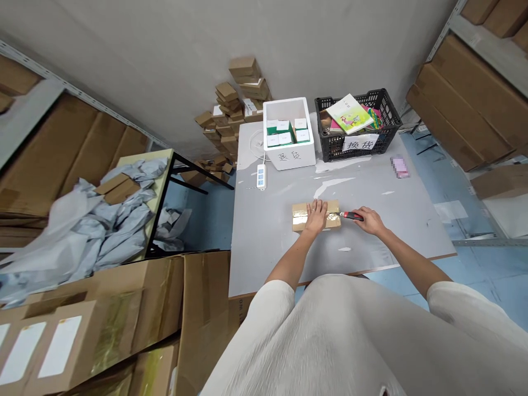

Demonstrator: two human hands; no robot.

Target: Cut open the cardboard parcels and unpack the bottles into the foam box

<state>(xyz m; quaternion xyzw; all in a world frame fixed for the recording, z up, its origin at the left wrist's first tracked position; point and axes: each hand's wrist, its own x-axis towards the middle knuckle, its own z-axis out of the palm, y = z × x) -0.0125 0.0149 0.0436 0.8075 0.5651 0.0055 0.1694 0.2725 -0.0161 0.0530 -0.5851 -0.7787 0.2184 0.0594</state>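
A small brown cardboard box (299,218) with clear tape along its top lies on the grey table (264,247). My left hand (317,216) rests flat on the box top, its fingers extended and pressing on it. From the right, my right hand (368,220) is closed around the handle of a red and black utility knife (352,215). The knife's front end points left and meets the taped top at the box's right end. Its blade is too small to make out clearly.
Behind the box stand a white foam bin (292,159) with green and white boxes and a black crate (338,148) with books. A power strip (261,176) lies left; a pink item (400,166) lies right. Large cartons (206,297) adjoin the table's left side.
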